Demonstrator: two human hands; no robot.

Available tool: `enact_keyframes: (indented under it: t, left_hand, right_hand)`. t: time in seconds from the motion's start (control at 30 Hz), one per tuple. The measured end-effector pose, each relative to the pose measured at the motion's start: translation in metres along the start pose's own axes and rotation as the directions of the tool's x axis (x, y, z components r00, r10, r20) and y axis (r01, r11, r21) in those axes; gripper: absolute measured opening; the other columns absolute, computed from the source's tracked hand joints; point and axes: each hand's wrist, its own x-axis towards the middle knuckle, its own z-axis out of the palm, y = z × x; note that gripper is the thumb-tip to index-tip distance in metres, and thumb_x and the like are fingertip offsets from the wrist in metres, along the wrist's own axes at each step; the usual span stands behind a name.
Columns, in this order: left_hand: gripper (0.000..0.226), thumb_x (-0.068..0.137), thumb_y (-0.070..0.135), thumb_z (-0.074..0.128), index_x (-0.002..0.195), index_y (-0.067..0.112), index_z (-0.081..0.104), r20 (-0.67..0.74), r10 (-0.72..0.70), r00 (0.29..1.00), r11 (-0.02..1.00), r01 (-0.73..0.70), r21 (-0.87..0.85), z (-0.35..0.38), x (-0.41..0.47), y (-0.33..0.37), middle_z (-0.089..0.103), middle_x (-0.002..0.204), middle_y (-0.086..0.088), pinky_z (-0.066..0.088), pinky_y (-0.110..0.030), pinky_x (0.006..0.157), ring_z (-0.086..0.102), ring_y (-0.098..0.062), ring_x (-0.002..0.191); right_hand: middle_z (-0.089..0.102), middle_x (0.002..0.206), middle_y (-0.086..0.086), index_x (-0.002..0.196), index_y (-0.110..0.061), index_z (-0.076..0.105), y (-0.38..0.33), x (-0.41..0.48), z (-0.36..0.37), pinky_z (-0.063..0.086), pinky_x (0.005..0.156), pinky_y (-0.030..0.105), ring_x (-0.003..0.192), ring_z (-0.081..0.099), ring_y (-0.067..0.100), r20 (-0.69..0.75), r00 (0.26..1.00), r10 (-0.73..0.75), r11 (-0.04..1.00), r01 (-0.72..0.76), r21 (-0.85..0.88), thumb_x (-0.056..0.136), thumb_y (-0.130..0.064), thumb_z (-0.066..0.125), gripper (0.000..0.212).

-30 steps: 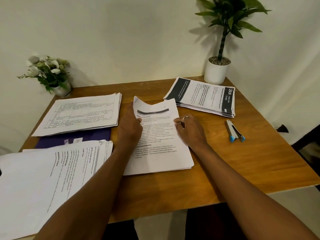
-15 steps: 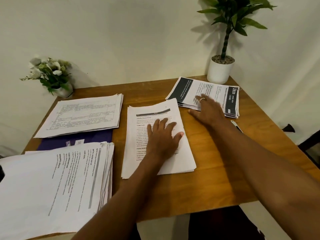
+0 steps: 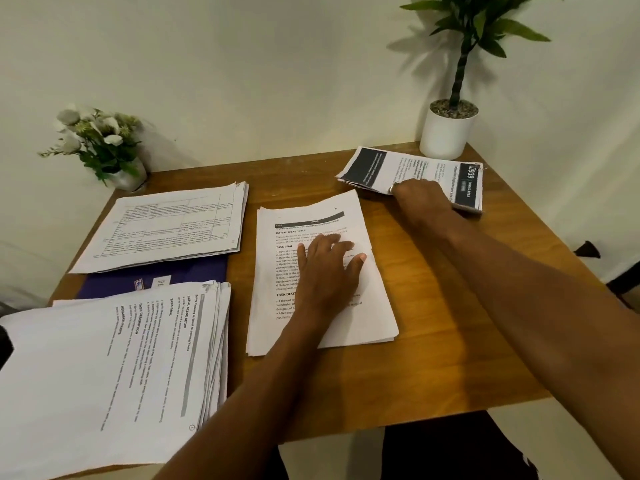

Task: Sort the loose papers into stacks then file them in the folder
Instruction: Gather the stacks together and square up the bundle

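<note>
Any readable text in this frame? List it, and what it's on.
"INITIAL SCENE SETUP": centre stack
"TASK GOAL": same
"TASK DESC", rest under left hand: same
"INITIAL SCENE SETUP": near-left stack
"TASK GOAL": same
"TASK DESCRIPTION": same
"REQUIRED PROPS": same
"939": far-right stack
"DINING AREA": same
Unreadable: body text, far-left stack, purple folder label.

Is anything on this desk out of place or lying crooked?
Yes. The purple folder lies pinned under two paper stacks, the table-printed stack and the near-left stack, which blocks filing for now. The near-left stack also hangs past the left edge of the table.
</note>
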Motion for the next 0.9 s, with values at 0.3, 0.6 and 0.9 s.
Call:
enact_keyframes:
  t: [0.3,0.6,0.9]
  left_hand:
    - [0.035,0.105,0.042,0.052,0.128,0.019,0.063,0.052,-0.317,0.947,0.598,0.242,-0.764,-0.042,-0.004,0.011,0.071,0.123,0.000,0.058,-0.043,0.095,0.070,-0.024,0.111]
    - [0.094,0.071,0.082,0.067,0.134,0.012,0.067,0.535,-0.046,0.843,-0.208,0.516,-0.831,-0.129,-0.014,-0.030,0.058,0.145,-0.017,0.046,-0.059,0.107,0.056,-0.043,0.131]
    - [0.047,0.095,0.001,0.064,0.140,0.012,0.056,0.626,-0.208,0.752,0.221,0.660,-0.718,-0.134,-0.047,-0.036,0.069,0.129,-0.017,0.055,-0.058,0.094,0.068,-0.039,0.115]
  right_hand:
    - [0.072,0.123,0.015,0.121,-0.006,0.072,-0.026,-0.056,-0.054,0.055,0.099,0.042,0.115,0.067,0.032,-0.494,0.824,0.276,0.849,0.032,0.528,0.091,0.011,0.058,0.037]
    - [0.058,0.139,0.003,0.105,-0.003,0.074,-0.063,-0.143,-0.079,0.013,0.128,0.046,0.149,0.036,0.030,-0.400,0.905,-0.145,0.545,0.410,0.731,0.093,-0.028,0.061,0.030]
    - [0.023,0.159,-0.032,0.130,-0.062,0.056,-0.085,-0.170,-0.064,0.030,0.117,0.023,0.147,0.021,-0.008,0.006,0.994,-0.106,0.235,0.019,0.972,0.081,-0.013,0.082,0.074]
